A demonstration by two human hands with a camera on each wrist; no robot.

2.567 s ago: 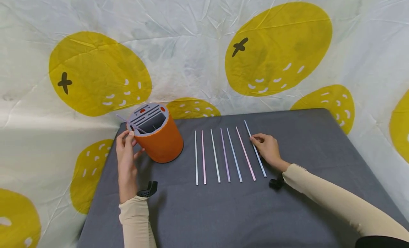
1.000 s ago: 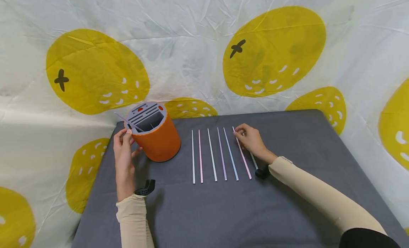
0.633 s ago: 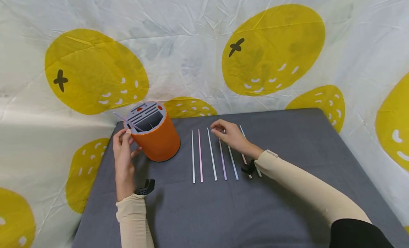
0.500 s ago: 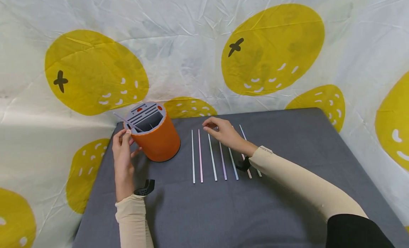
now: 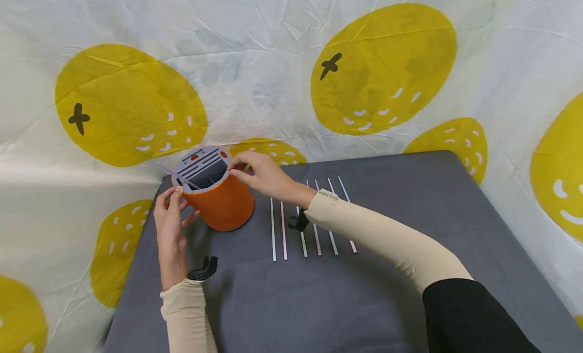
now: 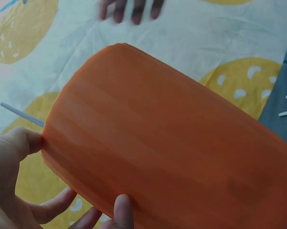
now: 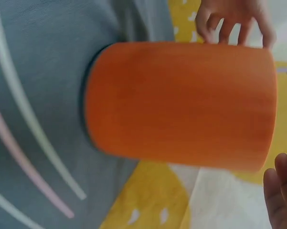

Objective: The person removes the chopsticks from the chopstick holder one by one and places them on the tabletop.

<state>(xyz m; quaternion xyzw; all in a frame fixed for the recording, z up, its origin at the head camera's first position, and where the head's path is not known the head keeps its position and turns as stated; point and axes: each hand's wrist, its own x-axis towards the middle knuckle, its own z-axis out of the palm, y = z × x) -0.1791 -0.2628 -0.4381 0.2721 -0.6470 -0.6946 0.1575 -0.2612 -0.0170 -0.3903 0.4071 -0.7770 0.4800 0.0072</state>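
An orange cylindrical desk organizer (image 5: 223, 209), with a lilac slotted top and a deep compartment, stands at the table's back left. My left hand (image 5: 170, 231) holds its left side, thumb at the rim and fingers against the wall. One lilac straw (image 5: 167, 169) leans out over the rim beside that thumb. My right hand (image 5: 261, 176) hovers at the opposite rim, fingers loosely bent and nothing between them. In the right wrist view, the right fingertips (image 7: 279, 181) are apart from the wall. Several pastel straws (image 5: 274, 231) lie side by side on the table, partly hidden by my right arm.
A dark grey cloth covers the table (image 5: 282, 302). Close behind it hangs a white curtain (image 5: 255, 90) with large yellow fruit prints. Small black wrist cameras sit on both wrists.
My right hand has left the rightmost straws and travelled left across the row to the organizer's rim. My left hand stays on the organizer. The straws remain in their row.
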